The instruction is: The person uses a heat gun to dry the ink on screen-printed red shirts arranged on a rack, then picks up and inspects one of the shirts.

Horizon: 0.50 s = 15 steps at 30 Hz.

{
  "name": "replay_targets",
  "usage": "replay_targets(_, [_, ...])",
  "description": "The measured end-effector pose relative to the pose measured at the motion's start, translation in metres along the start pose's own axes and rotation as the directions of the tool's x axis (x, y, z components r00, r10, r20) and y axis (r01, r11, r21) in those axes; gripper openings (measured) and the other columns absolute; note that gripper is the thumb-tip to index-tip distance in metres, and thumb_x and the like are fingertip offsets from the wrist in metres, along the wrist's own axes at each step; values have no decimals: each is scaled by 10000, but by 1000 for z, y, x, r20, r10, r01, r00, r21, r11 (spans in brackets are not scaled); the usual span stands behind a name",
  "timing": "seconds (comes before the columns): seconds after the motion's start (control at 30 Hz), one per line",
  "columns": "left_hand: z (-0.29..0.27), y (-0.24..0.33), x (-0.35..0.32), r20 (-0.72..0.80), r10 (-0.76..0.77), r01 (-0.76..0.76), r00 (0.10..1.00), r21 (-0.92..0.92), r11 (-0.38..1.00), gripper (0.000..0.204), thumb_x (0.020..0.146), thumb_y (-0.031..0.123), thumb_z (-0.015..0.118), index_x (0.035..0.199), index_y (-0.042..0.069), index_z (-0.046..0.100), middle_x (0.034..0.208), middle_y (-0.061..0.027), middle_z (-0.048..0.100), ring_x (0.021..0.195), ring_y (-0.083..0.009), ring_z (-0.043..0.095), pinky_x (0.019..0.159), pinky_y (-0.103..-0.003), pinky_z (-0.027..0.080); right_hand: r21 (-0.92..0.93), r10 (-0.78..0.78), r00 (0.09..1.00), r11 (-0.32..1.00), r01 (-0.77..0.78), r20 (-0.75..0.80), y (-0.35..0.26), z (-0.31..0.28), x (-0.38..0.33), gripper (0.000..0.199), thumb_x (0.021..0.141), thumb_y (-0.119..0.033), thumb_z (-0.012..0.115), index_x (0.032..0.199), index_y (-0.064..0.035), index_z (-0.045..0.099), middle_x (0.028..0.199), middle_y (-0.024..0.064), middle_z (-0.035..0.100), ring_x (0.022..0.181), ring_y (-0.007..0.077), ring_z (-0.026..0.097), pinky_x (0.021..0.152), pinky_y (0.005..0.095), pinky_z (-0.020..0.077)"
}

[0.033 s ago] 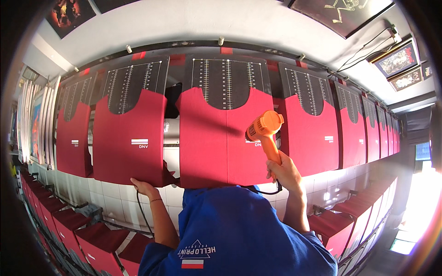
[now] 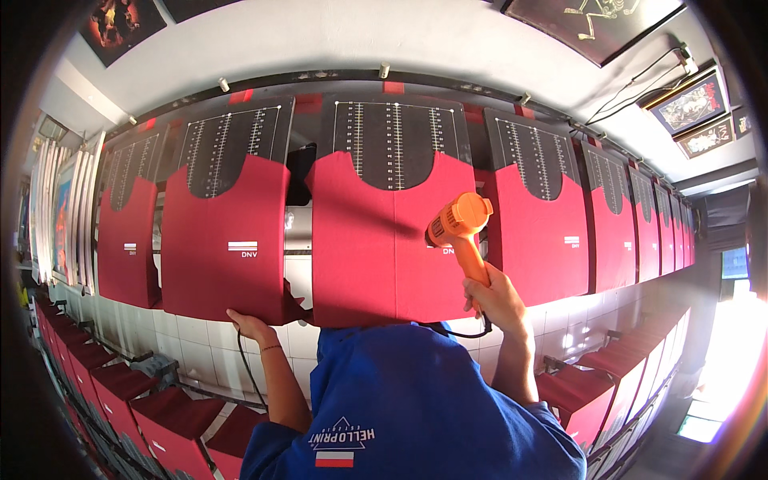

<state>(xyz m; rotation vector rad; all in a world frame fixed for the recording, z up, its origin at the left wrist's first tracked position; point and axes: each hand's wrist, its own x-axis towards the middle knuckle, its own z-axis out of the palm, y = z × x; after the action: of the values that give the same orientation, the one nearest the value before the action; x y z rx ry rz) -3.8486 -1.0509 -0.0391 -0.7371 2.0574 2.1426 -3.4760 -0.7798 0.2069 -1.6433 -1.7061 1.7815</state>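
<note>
The right hand (image 2: 498,302) has its grip wrapped round the handle (image 2: 472,262) of an orange heat gun (image 2: 462,224), whose body lies at eleven o'clock, over the middle red panel (image 2: 360,248). The gun looks rigid and fairly light, perhaps hot at the nozzle, so best held there by the handle; the cloth seems soft, best taken by its edge. At nine o'clock, the left hand (image 2: 251,326) meets the left red panel's (image 2: 212,272) lower edge; whether it pinches, I cannot tell.

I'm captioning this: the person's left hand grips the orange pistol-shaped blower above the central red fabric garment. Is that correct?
Wrong side: in the head view, the person's right hand grips the orange pistol-shaped blower above the central red fabric garment.
</note>
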Motion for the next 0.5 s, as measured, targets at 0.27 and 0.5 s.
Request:
replay_targets(0.27, [3,2,-4,0,46,-46,999,-2,999,725,995,507,409,1401,-94,395,1400,-223,474,1198,-337,530,1035,-407,430,29,35,999,999,-35,0,-6,-5,-5,223,899,-161,615,1011,18,541,729,51,580,591,116,619,471,259,473])
replay_targets(0.5, [4,4,-5,-3,36,-36,999,18,999,670,1001,477,417,1404,-57,396,1417,-204,457,1207,-329,526,1029,-407,444,14,40,998,999,-40,-50,-7,-9,-11,185,913,-124,579,1028,19,555,735,44,579,566,117,613,439,238,465])
